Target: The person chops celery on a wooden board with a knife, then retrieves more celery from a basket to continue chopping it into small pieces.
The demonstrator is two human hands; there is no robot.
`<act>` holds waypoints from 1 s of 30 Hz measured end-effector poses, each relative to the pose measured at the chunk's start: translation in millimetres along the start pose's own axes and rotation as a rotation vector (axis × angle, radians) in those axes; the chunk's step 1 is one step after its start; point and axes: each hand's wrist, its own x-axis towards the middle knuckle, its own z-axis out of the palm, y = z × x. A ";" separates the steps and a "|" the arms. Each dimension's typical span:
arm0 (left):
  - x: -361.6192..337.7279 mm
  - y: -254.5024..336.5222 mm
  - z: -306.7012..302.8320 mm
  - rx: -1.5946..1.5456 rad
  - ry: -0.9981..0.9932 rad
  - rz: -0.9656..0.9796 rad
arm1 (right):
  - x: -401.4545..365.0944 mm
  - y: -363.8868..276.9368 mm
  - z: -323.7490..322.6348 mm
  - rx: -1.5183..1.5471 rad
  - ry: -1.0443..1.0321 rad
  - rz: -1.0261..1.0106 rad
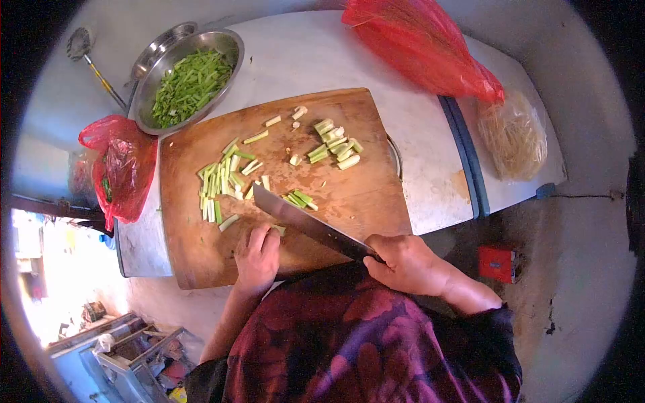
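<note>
While the white-topped table (pixel 430 161) spread out beyond our left hand (pixel 258 254) and our right hand (pixel 411 263), we had the brown wooden cutting board (pixel 269 161) before us, its near edge by the left hand. Far beyond the right hand lay a bulging red plastic bag (pixel 423 47); beyond the left hand, and to its left, stood a round, shiny steel bowl (pixel 233 69) full of chopped green vegetables (pixel 191 84). Nearer, to the left of that hand, we had a crumpled red plastic bag (pixel 131 168). Beyond the right hand and off to its right sat a clear plastic bag of pale, thin strands (pixel 514 138).

Our right hand was closed firmly around the handle of a broad, dark metal cleaver (pixel 309 223), whose blade slanted over the board, its tip beyond our left hand. Past the blade from the right hand lay thick, pale green stalk chunks (pixel 336 143); beyond the left hand and to its left were slim green-and-white sticks (pixel 215 183). Our left hand's fingers were curled beside a small pale green piece (pixel 277 230); we could not tell whether they gripped it.
</note>
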 end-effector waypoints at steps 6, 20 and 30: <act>-1.2 -2.0 3.2 -0.060 0.070 0.000 | 3.8 -11.9 -1.1 -0.089 -0.084 0.007; 2.6 -4.0 2.0 -0.084 0.063 0.006 | 24.3 -6.3 9.3 -0.374 -0.205 -0.117; 18.6 -15.6 10.3 0.017 0.018 -0.101 | -7.9 6.3 0.5 -0.001 0.150 0.089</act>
